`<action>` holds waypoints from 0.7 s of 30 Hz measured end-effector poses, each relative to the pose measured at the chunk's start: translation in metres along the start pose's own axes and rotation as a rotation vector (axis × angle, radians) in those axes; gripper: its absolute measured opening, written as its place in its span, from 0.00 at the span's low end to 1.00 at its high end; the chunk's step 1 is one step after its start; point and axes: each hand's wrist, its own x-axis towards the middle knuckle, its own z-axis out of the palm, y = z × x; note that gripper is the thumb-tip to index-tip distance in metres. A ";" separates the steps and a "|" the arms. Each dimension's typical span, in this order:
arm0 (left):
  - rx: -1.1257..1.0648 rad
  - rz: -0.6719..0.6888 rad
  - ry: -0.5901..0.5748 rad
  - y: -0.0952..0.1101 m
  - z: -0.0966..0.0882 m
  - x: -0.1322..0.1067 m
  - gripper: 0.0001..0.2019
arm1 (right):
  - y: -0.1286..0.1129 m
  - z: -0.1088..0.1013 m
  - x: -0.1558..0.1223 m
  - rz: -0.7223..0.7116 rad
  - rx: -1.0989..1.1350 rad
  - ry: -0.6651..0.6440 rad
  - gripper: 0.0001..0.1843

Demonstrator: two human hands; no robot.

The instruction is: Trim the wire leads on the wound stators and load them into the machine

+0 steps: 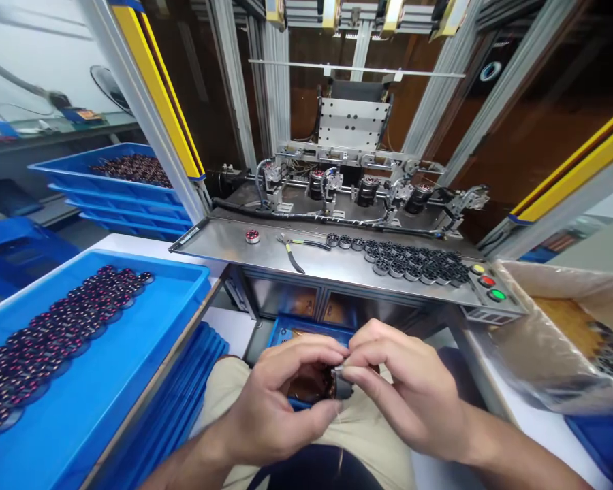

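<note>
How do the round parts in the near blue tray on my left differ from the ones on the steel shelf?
The small round copper-wound parts in the blue plastic tray show reddish windings; the small round dark grey parts on the steel shelf look bare. The tray ones lie in neat rows, the shelf ones in a loose cluster. Both are small, round and lie flat.

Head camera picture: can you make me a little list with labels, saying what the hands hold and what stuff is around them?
Left hand: grips a small wound part over the lap
Right hand: pinches the same part's top
Left side: blue tray with rows of dark coils
Steel shelf: pliers, black rings, three buttons
Right side: plastic-lined box
</note>
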 end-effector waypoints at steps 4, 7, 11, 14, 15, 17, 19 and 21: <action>0.023 0.152 0.024 -0.003 -0.004 -0.003 0.29 | -0.001 0.002 -0.005 0.026 -0.003 0.045 0.06; 0.065 0.207 -0.002 -0.001 -0.007 -0.005 0.28 | 0.000 0.002 -0.013 0.037 -0.002 0.078 0.06; 0.053 0.215 0.008 0.000 -0.010 -0.008 0.25 | 0.008 -0.003 -0.032 0.071 -0.005 0.130 0.06; 0.104 0.224 0.058 0.001 -0.012 -0.009 0.23 | 0.013 -0.005 -0.048 0.034 -0.158 0.240 0.08; 0.141 0.230 0.074 0.001 -0.011 -0.009 0.23 | 0.013 -0.004 -0.051 -0.008 -0.241 0.274 0.07; 0.237 0.261 0.100 0.002 -0.009 -0.006 0.24 | 0.010 0.003 -0.053 -0.118 -0.379 0.312 0.07; 0.335 0.315 0.111 0.003 -0.006 -0.004 0.26 | 0.004 0.014 -0.049 -0.211 -0.421 0.319 0.08; 0.409 0.355 0.105 0.004 -0.004 -0.002 0.28 | 0.001 0.026 -0.039 -0.271 -0.400 0.340 0.10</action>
